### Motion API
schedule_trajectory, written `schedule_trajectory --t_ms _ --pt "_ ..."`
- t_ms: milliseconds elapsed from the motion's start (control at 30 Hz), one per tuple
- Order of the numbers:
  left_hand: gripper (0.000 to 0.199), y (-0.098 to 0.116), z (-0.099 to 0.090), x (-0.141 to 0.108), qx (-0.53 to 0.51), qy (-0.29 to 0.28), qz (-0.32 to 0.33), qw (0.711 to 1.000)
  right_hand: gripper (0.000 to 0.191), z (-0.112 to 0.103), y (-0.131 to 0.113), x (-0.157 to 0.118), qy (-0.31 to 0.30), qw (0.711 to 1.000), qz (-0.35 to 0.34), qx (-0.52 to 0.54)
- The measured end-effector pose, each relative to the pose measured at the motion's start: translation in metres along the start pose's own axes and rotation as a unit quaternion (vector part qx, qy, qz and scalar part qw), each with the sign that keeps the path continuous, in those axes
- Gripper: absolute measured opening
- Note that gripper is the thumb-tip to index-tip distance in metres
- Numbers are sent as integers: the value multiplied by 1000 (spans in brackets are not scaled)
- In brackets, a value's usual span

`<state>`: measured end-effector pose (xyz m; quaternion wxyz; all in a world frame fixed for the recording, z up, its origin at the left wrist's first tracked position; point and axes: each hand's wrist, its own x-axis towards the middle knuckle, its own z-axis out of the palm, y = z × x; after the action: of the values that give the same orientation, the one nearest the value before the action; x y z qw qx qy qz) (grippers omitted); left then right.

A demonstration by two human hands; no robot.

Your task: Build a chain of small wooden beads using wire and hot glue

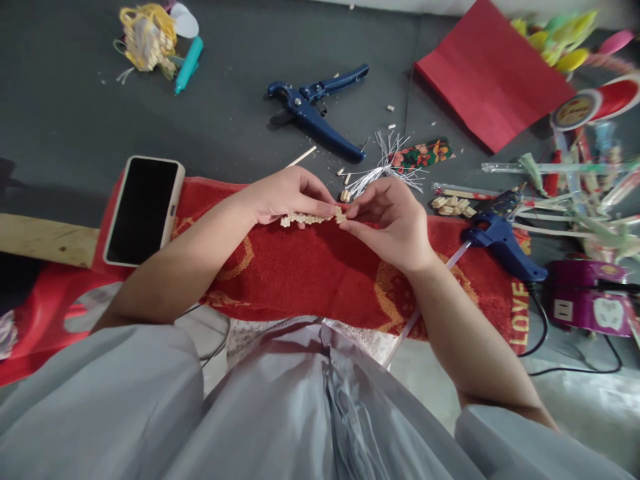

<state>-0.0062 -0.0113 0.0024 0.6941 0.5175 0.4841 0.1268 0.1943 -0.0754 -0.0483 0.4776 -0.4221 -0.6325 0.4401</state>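
1. From where I stand, the left hand (295, 193) has its thumb laid along a cream, knobbly strip made of tiny pale pieces (306, 219), its fingers curled behind; that long pinch probably steadies a flimsy thing.
2. The right hand (393, 220) meets the strip's right end, thumb and forefinger closed on a small cream cluster (341, 215), the other fingers folded back, I'd judge, to leave the tips in plain sight. Whether the cluster is joined to the strip, I can't tell.
3. Both hands hold their work over the far edge of a red, orange-patterned terry towel (325, 273), spread along the near edge of the dark grey bench (225, 120), likely as padding.
4. Just past the fingertips, a spray of thin white wires (385, 167) fans out. Farther in lie blue-handled cutters (325, 127), near enough to reach, yet clear of the knuckles.
5. Near the towel's far right corner sits a heap of cream stubs (453, 205), handy to the right hand. Beside it a blue glue gun (500, 243) rests, its translucent stick (457, 255) passing under the right forearm.
6. At the towel's left end, a white-cased phone (144, 210) lies screen up, apparently set aside.
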Motion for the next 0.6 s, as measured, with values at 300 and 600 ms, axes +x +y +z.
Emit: schedule_trajectory --t_ms 300,600 --pt "7 1 1 0 15 11 -6 1000 44 0 -5 1 -1 1000 17 -3" --pt "6 3 2 -3 12 6 -14 1000 41 -1 -4 1 -5 1000 4 9"
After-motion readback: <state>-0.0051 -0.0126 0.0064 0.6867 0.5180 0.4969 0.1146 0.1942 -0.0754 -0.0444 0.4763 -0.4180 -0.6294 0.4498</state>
